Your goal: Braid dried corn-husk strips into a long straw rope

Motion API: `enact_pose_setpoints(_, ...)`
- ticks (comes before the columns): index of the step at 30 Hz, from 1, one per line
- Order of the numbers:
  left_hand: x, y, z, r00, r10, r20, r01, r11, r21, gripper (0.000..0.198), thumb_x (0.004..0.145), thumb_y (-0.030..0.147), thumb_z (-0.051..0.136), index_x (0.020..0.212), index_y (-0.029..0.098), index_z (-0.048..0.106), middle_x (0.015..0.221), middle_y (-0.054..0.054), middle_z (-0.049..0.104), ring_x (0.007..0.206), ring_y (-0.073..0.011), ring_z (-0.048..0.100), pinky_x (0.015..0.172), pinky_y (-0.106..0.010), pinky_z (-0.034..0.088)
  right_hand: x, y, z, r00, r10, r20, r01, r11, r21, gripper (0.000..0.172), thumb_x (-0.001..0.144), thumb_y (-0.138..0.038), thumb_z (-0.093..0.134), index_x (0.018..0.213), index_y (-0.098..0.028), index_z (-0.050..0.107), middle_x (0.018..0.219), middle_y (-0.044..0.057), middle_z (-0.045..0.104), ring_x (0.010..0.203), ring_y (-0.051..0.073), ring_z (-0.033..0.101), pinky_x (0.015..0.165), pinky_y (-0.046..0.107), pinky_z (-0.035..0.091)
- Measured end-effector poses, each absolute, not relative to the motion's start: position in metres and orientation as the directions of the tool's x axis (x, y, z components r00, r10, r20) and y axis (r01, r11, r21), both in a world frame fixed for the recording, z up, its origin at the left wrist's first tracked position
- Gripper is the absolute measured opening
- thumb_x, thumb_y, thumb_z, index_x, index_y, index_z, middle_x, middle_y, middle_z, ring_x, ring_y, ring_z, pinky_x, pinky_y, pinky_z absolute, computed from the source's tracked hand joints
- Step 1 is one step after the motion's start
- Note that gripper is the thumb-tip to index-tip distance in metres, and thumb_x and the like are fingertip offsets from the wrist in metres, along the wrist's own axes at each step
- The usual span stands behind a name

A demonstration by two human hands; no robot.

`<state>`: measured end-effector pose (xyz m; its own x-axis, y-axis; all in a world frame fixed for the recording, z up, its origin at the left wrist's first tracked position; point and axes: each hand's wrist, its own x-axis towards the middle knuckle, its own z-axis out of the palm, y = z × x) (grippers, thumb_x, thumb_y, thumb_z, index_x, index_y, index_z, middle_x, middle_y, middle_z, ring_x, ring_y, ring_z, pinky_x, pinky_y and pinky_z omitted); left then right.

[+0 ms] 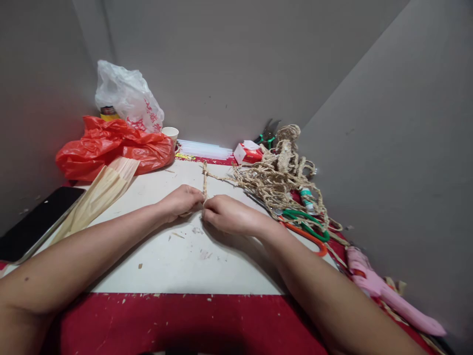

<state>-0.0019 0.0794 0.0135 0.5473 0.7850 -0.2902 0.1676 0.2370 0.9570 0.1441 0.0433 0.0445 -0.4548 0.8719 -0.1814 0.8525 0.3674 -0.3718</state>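
My left hand (181, 202) and my right hand (227, 215) meet at the middle of a white board (177, 266), fingers pinched together on a thin braided straw cord (204, 180). The cord runs away from my fingertips toward the far edge of the board, then bends right to a tangled pile of the same straw rope (281, 177). Both hands rest on the board, knuckles up, fingertips nearly touching.
A bundle of pale straw strips (99, 195) and a black phone (39, 222) lie left. Red bag (111, 148), white bag (127, 98), paper cup (170, 133) at back. Green and orange scissors (305, 227), pink glue gun (388, 291), red box (247, 154), glue sticks (205, 148) right. Grey walls close in.
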Motion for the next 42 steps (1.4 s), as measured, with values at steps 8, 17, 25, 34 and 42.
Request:
enact_pose_setpoints(8, -0.004, 0.080, 0.015, 0.569, 0.773, -0.282, 0.102, 0.274, 0.956, 0.018, 0.074, 0.019, 0.056, 0.058, 0.015, 0.051, 0.035, 0.008, 0.032, 0.030, -0.0034, 0.021, 0.035, -0.022, 0.008, 0.153, 0.031, 0.072, -0.631, 0.722, -0.283, 0.699, 0.371, -0.612, 0.028, 0.084, -0.028, 0.045, 0.061, -0.015, 0.054, 0.056, 0.004, 0.058, 0.049, 0.010, 0.047, 0.052, 0.023, 0.033)
enact_pose_setpoints(17, -0.006, 0.084, 0.012, 0.623, 0.747, -0.235, 0.055, 0.258, 0.965, 0.017, 0.075, 0.024, 0.058, 0.062, 0.014, 0.054, 0.038, 0.007, 0.034, 0.032, -0.0033, 0.021, 0.035, -0.022, 0.010, 0.162, 0.066, 0.037, -0.367, 0.887, -0.281, 0.453, -0.094, -0.886, 0.040, 0.087, -0.046, 0.045, 0.063, -0.015, 0.050, 0.050, 0.000, 0.048, 0.041, 0.006, 0.038, 0.040, 0.020, 0.028)
enact_pose_setpoints(25, -0.004, 0.082, 0.011, 0.638, 0.735, -0.230, 0.115, 0.204, 0.972, 0.015, 0.074, 0.023, 0.057, 0.066, 0.011, 0.061, 0.036, 0.008, 0.030, 0.032, -0.0032, 0.018, 0.035, -0.022, 0.009, 0.166, 0.073, 0.026, -0.435, 0.831, -0.346, 0.504, -0.094, -0.859, 0.042, 0.084, -0.049, 0.048, 0.063, -0.013, 0.053, 0.044, -0.007, 0.030, 0.036, 0.003, 0.022, 0.035, 0.019, 0.015)
enact_pose_setpoints(34, -0.005, 0.081, 0.015, 0.642, 0.722, -0.258, 0.113, 0.244, 0.963, 0.017, 0.073, 0.020, 0.057, 0.059, 0.014, 0.052, 0.038, 0.008, 0.027, 0.033, -0.0028, 0.018, 0.036, -0.020, 0.009, 0.169, 0.076, 0.017, -0.467, 0.830, -0.304, 0.420, -0.094, -0.903, 0.041, 0.081, -0.054, 0.050, 0.064, -0.017, 0.047, 0.043, -0.008, 0.028, 0.035, 0.004, 0.018, 0.033, 0.020, 0.011)
enact_pose_setpoints(42, -0.017, 0.090, 0.026, 0.622, 0.718, -0.313, 0.227, 0.217, 0.949, 0.014, 0.076, 0.024, 0.055, 0.065, 0.015, 0.054, 0.043, 0.008, 0.026, 0.033, -0.0028, 0.018, 0.034, -0.018, 0.011, 0.172, 0.077, 0.019, -0.500, 0.789, -0.356, 0.181, -0.308, -0.934, 0.034, 0.078, -0.040, 0.058, 0.063, -0.018, 0.039, 0.044, -0.010, 0.029, 0.034, 0.002, 0.016, 0.033, 0.016, 0.010)
